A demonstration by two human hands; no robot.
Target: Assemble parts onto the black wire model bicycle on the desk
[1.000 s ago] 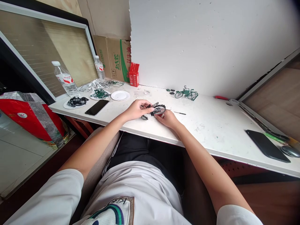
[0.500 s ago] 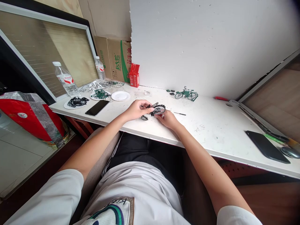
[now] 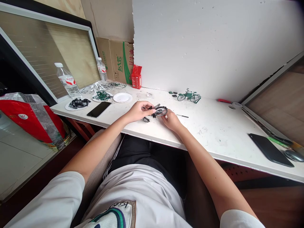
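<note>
Left arm [image 3: 102,142] and right arm [image 3: 206,155], bare below white sleeves [image 3: 59,190], are slanting inward across the near edge of the white tabletop [image 3: 220,126]. Left hand [image 3: 139,111]: wrist lying nearly straight; fingers are clamping on a black model bicycle [image 3: 157,106], thumb pressing its near side, the others curling behind. Right hand [image 3: 172,121]: resting low beside the bicycle's right end; its bent fingers are sitting at the rim of a spoked wheel [image 3: 161,110], whether together or slightly apart cannot be told. Black model bicycle: tilting between both hands above the tabletop's front part. Thin black rod [image 3: 182,116]: lying right of the right hand. Black phone [image 3: 99,109]: lying left. Farther, a green model bicycle [image 3: 188,96] is standing near the wall [image 3: 201,47]; a red carton [image 3: 136,77] is standing against a cardboard box [image 3: 120,65].
</note>
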